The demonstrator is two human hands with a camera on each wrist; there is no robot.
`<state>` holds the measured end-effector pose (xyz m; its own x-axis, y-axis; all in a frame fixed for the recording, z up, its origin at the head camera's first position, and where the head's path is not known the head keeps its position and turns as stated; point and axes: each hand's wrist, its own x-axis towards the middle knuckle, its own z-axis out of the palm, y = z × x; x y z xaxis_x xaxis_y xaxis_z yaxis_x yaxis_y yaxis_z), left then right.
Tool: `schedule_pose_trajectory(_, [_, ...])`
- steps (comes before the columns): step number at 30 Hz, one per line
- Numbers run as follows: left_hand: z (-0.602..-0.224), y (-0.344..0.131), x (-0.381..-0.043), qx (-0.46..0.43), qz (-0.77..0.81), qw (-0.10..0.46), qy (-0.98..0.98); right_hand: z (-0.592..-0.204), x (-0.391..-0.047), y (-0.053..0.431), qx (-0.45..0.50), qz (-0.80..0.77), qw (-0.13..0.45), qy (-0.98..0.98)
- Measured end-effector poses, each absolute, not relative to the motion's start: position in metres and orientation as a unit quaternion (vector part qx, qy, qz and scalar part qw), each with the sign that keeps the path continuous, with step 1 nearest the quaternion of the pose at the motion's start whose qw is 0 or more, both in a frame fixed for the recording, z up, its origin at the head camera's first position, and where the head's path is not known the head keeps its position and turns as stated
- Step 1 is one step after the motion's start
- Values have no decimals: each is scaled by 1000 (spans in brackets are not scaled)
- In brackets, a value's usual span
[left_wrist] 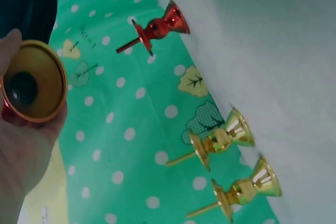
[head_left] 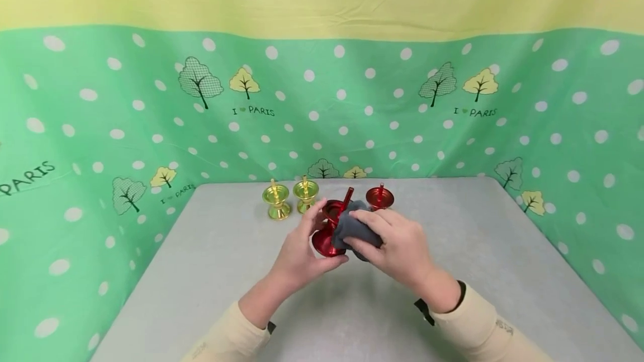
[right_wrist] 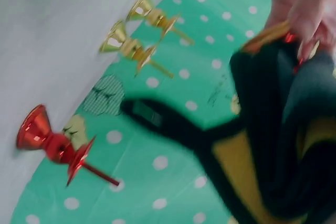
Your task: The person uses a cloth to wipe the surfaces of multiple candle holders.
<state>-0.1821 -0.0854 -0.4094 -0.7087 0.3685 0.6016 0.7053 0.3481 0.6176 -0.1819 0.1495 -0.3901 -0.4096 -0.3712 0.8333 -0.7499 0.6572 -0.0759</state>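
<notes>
My left hand (head_left: 297, 253) grips a shiny red candle holder (head_left: 324, 241), tilted above the table, with fingers at its cup and thumb by its base. Its hollow, gold-coloured underside (left_wrist: 50, 98) faces the left wrist camera. In my right hand (head_left: 402, 244) is a bunched dark grey cloth (head_left: 359, 233), pressed against the holder's right side and covering part of its stem. The cloth (right_wrist: 257, 108) hangs in folds in the right wrist view, one end dangling with a small label. The holder's thin red rod (head_left: 348, 197) sticks up past the cloth.
Behind my hands, a second red candle holder (head_left: 379, 197) stands at the table's back right. Two gold candle holders (head_left: 278, 211) (head_left: 306, 190) stand side by side at the back left. A green dotted curtain (head_left: 342, 110) encloses the grey table (head_left: 201, 272) behind and at both sides.
</notes>
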Motion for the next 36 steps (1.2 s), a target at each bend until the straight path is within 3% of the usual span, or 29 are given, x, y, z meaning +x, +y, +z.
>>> schedule_pose_trajectory(10, [-392, -108, -170, -348, -653, -111, -663, -384, -200, 190, 478, 384, 170, -771])
schedule_pose_trajectory(13, [-389, -115, -172, -355, -685, -149, -618, -379, -202, 196, 435, 365, 134, -812])
schedule_pose_trajectory(16, [-388, -119, -174, -343, -687, -144, -624, -377, -201, 200, 348, 366, 99, -857])
schedule_pose_trajectory(21, [-389, -118, -179, -314, -672, -127, -659, -378, -195, 192, 380, 394, 132, -827])
schedule_pose_trajectory(23, [-388, -116, -180, -301, -690, -128, -645, -379, -195, 186, 384, 343, 186, -837])
schedule_pose_trajectory(26, [-386, -111, -180, -241, -738, -126, -618, -383, -195, 181, 315, 268, 254, -874])
schedule_pose_trajectory(31, [-379, -97, -181, -121, -785, -110, -597, -392, -192, 172, 273, 253, 390, -842])
schedule_pose_trajectory(36, [-380, -83, -180, -114, -764, -84, -630, -387, -192, 150, 288, 245, 479, -792])
